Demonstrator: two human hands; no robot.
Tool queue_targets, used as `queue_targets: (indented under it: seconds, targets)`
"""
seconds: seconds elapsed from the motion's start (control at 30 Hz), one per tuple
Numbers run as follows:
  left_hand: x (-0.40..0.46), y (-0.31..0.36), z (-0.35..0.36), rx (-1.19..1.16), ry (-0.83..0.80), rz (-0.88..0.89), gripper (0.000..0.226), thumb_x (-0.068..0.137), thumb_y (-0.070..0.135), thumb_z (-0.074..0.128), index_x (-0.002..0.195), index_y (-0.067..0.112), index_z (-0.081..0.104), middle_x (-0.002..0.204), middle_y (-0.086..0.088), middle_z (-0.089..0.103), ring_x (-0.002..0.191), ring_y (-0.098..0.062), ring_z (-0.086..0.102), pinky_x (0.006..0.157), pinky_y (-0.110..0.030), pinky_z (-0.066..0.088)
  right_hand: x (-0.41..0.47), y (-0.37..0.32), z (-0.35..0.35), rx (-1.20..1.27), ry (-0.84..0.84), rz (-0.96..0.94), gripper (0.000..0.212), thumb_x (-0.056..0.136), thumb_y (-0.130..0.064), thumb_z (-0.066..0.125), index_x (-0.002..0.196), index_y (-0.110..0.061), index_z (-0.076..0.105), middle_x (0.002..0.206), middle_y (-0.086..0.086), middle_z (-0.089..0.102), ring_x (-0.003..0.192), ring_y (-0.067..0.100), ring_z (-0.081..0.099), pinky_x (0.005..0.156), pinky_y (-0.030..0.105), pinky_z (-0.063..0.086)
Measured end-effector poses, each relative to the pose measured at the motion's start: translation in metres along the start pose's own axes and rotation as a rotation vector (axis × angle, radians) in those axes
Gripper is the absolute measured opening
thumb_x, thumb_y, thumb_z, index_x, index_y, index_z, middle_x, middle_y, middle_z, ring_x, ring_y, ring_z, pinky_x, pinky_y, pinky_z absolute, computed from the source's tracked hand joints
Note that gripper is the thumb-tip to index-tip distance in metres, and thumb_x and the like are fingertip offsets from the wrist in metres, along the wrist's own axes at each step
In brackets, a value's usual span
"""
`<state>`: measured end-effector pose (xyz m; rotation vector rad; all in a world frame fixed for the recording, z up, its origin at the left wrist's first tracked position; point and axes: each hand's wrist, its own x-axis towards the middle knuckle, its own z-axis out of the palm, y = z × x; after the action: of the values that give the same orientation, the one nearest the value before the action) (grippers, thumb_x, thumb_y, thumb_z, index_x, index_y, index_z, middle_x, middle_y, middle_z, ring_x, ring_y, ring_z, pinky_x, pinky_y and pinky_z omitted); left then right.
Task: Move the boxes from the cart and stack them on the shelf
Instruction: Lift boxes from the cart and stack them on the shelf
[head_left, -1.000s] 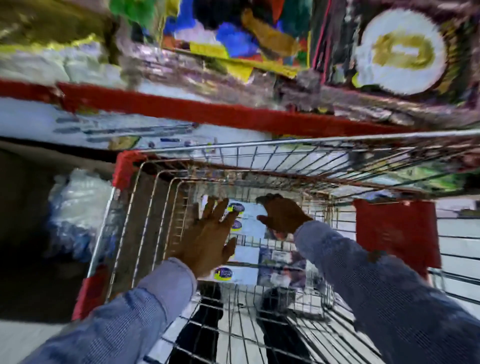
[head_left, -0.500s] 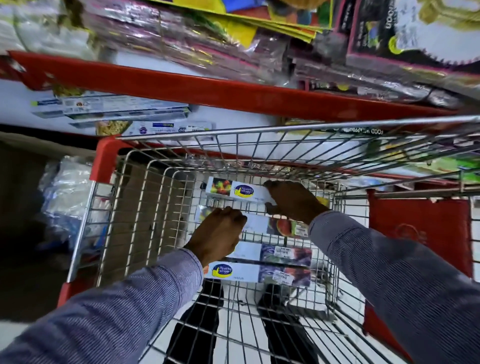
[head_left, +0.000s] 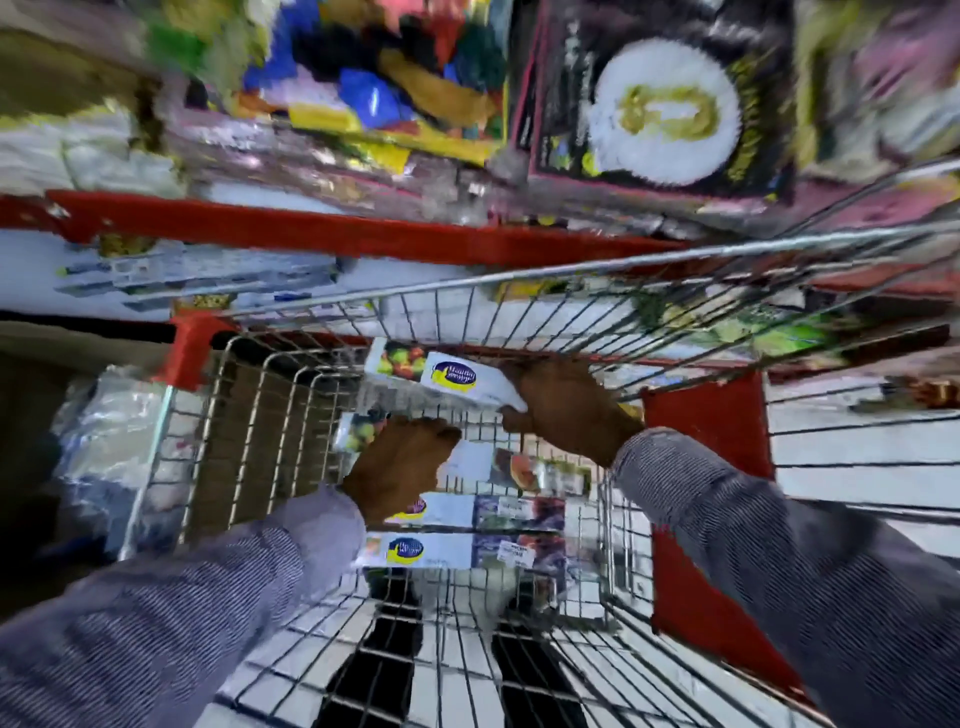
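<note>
My right fingers (head_left: 511, 410) pinch the near end of a long white printed box (head_left: 441, 375), lifted, its long axis running leftward. My left fingers (head_left: 441, 431) curl on another box (head_left: 519, 467) lying in the wire cart (head_left: 249, 415), below the red-edged shelf (head_left: 311, 228).

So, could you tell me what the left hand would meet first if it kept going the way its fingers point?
Most likely the long box lying under its fingers. The left hand reaches down and forward into the cart, though blur hides whether they already touch.
</note>
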<state>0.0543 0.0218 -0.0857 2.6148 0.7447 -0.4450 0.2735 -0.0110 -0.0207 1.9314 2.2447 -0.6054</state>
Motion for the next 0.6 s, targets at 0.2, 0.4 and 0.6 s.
queue_targets:
  seconds: [0.2, 0.4, 0.6]
  targets:
    - [-0.075, 0.033, -0.15, 0.028, 0.244, 0.021, 0.076, 0.037, 0.026, 0.096, 0.108, 0.013, 0.074, 0.097, -0.011, 0.078, 0.08, -0.033, 0.074, 0.059, -0.038, 0.061, -0.044, -0.032, -0.151, 0.0, 0.108, -0.085, 0.053, 0.091, -0.043, 0.059, 0.134, -0.013, 0.049, 0.125, 0.016, 0.064, 0.113, 0.034, 0.059, 0.087, 0.039, 0.047]
    - [-0.15, 0.074, -0.321, 0.136, 0.432, -0.118, 0.063, 0.056, 0.058, 0.067, 0.115, 0.035, 0.067, 0.104, 0.003, 0.075, 0.098, -0.024, 0.067, 0.073, -0.036, 0.055, -0.095, -0.068, -0.318, -0.048, 0.285, -0.135, 0.038, 0.085, -0.048, 0.06, 0.115, -0.026, 0.059, 0.103, 0.002, 0.07, 0.094, 0.026, 0.064, 0.065, 0.033, 0.043]
    - [-0.198, 0.105, -0.459, 0.123, 0.578, -0.123, 0.062, 0.051, 0.056, 0.075, 0.112, 0.043, 0.068, 0.102, 0.012, 0.075, 0.098, -0.014, 0.067, 0.072, -0.03, 0.053, -0.151, -0.099, -0.457, -0.115, 0.451, -0.173, 0.034, 0.088, -0.042, 0.063, 0.113, -0.019, 0.061, 0.102, 0.005, 0.065, 0.08, 0.019, 0.058, 0.074, 0.038, 0.05]
